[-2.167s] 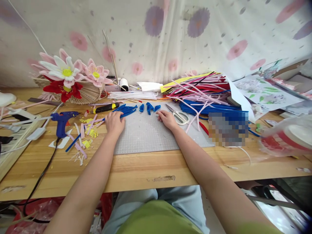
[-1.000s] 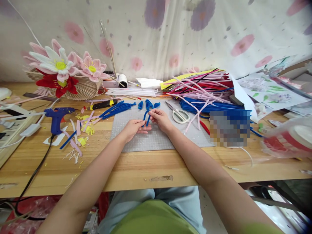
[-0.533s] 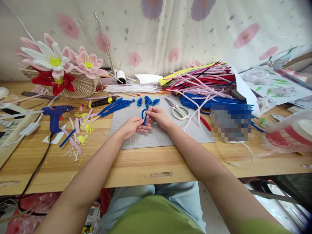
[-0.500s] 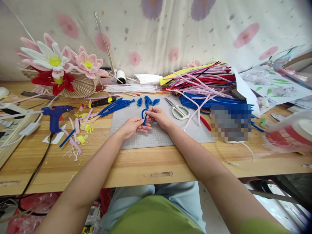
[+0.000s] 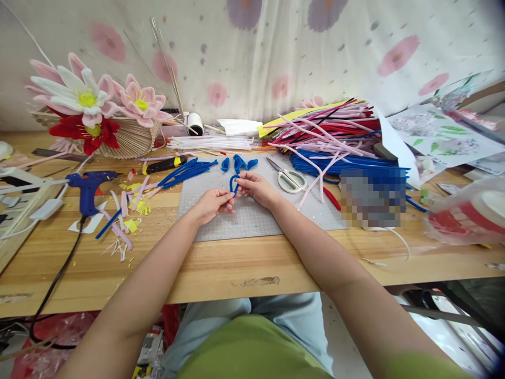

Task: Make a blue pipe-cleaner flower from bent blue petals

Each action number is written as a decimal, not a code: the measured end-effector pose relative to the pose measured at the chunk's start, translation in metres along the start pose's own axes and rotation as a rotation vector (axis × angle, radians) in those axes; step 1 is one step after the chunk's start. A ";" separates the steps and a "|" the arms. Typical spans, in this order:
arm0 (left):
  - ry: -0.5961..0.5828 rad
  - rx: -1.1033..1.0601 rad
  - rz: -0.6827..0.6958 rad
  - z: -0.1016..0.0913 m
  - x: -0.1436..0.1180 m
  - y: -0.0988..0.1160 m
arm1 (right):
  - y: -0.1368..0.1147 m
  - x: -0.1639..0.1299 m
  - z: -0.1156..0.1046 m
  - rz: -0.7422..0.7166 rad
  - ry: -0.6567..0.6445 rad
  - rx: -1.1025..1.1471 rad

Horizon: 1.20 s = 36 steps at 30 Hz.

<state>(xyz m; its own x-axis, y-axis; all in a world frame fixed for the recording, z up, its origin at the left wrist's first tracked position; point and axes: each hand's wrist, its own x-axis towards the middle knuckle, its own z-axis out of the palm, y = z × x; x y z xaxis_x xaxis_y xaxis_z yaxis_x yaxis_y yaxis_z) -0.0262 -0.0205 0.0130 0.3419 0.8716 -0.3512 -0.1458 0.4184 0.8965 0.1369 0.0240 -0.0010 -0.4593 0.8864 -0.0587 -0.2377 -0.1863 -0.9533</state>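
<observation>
A blue pipe cleaner [image 5: 231, 184], bent into a narrow loop, is held above the grey cutting mat [image 5: 213, 227]. My left hand [image 5: 215, 204] pinches its lower end between thumb and forefinger. Higher up, my right hand [image 5: 258, 188] grips the other side of the loop with its fingertips. Just beyond the hands lie several small folded blue pieces [image 5: 239, 163]. White-handled scissors [image 5: 291, 180] rest on the mat to the right of my right hand. Cut blue pipe cleaners [image 5: 187, 172] lie in a bunch at the mat's far left.
A blue hot glue gun [image 5: 90, 192] stands at left beside yellow and pink scraps [image 5: 134, 225]. Fuzzy flowers [image 5: 87, 99] sit behind it. Piles of coloured pipe cleaners [image 5: 335, 126] and long blue ones [image 5: 315, 164] fill the back right. A plastic-wrapped tub [image 5: 469, 213] is far right.
The loop in the pipe cleaner has become narrower, its ends drawn closer together. My left fingers have curled in slightly; both hands stay in nearly the same place.
</observation>
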 end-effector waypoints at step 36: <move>-0.097 -0.028 0.013 -0.006 0.004 -0.002 | 0.004 0.004 0.000 0.025 0.030 0.226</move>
<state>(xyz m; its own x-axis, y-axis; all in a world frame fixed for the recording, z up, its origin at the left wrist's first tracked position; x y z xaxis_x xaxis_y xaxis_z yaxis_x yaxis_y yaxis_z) -0.0300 -0.0168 0.0080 0.4280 0.8487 -0.3107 -0.1764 0.4156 0.8923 0.1344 0.0269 -0.0047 -0.4429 0.8917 -0.0934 -0.4141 -0.2958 -0.8608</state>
